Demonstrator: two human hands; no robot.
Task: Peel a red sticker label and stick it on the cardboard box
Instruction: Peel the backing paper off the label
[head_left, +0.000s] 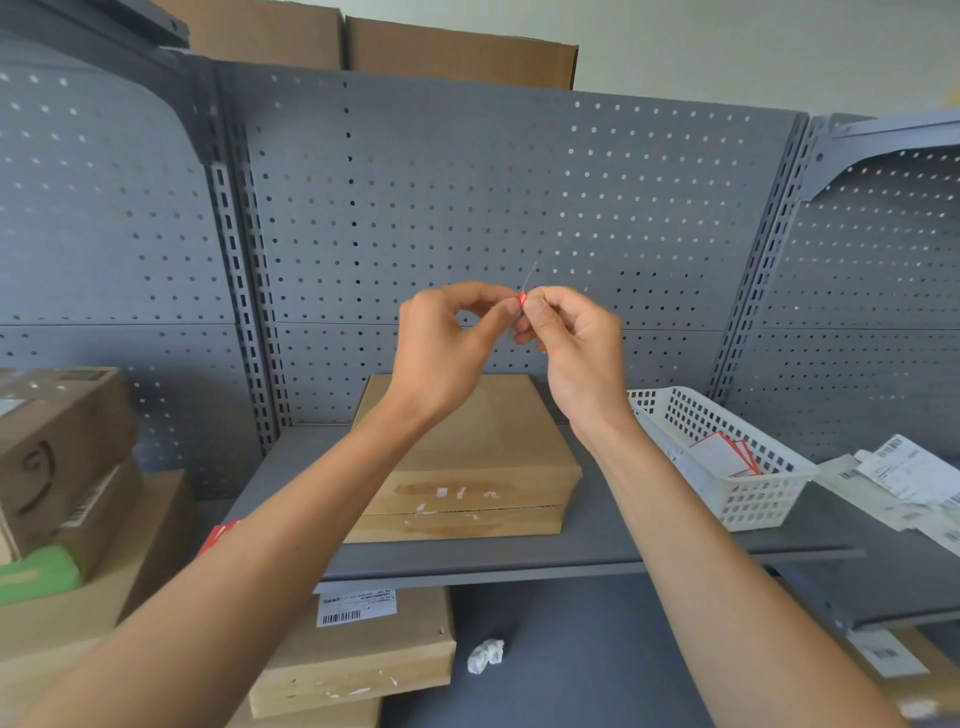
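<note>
A flat cardboard box (483, 457) lies on the grey shelf (613, 540) in the middle of the view. Both hands are raised above it. My left hand (447, 348) and my right hand (571, 343) pinch a small red sticker label (522, 298) between their fingertips. A thin pale strip of backing sticks up from the label. Most of the label is hidden by the fingers.
A white plastic basket (769, 493) with more red-edged labels stands to the right of the box. Paper shipping labels (904, 483) lie at the far right. Stacked cardboard boxes (62, 447) stand on the left. Below the shelf lie another box (363, 654) and a crumpled paper (485, 656).
</note>
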